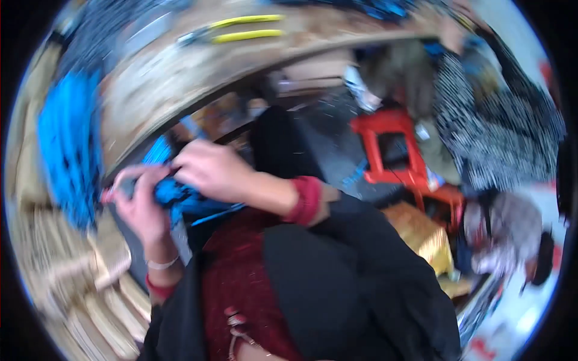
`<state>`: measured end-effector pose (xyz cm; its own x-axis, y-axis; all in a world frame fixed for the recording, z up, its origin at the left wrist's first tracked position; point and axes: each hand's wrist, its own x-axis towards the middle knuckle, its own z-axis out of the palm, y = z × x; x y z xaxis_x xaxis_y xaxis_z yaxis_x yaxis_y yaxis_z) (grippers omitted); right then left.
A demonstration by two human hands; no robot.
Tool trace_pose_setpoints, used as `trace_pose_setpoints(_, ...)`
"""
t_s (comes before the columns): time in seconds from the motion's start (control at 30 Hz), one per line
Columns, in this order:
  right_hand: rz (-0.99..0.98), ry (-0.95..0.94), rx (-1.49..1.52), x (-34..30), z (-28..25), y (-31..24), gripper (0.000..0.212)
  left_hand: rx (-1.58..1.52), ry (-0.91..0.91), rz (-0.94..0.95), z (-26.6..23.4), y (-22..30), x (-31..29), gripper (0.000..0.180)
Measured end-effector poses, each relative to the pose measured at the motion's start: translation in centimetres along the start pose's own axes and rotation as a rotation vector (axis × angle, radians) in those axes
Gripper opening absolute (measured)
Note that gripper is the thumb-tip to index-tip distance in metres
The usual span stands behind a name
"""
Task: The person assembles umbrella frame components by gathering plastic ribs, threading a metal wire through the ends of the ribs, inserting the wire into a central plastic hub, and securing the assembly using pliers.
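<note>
A bundle of bright blue strips (pixel 174 195) is between my two hands, in front of my lap and just below the table edge. My left hand (pixel 141 207) has its fingers curled around the bundle's left part. With bent fingers, my right hand (pixel 214 171) grips it from above. Loose blue ends hang beneath the hands toward my lap. Motion blur and my fingers hide the exact point of grip and what kind of strips these are.
Yellow-handled pliers (pixel 247 29) lie on the worn wooden table (pixel 162 75). More blue strips (pixel 72 147) hang over its left end, above stacked tan pieces (pixel 78 283). A red stool (pixel 391 147) stands to the right, near a co-worker in a patterned sleeve (pixel 487 120).
</note>
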<state>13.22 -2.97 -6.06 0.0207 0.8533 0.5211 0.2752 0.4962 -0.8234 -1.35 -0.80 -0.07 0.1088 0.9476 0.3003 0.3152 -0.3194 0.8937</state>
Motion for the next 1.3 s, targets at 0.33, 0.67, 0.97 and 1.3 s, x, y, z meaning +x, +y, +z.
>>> trace_pose_setpoints(0.33,0.014,-0.09,-0.07,-0.7,-1.0,-0.3,0.015,-0.575,-0.222,-0.051,0.1,-0.2,1.1,0.008)
trace_pose_setpoints(0.67,0.015,0.254,-0.294,8.7,-11.2,-1.2,0.011,-0.637,-0.4,-0.109,0.0,1.6,1.3,0.012)
trace_pose_setpoints(0.97,0.134,-0.145,-1.056,13.4,-10.7,7.9,0.048,-0.476,-0.371,-0.049,-0.4,0.7,0.4,0.02)
trace_pose_setpoints(1.3,-0.072,-0.207,-0.938,11.9,-11.7,7.0,0.04,-0.535,-0.524,-0.058,1.3,1.0,1.3,0.01)
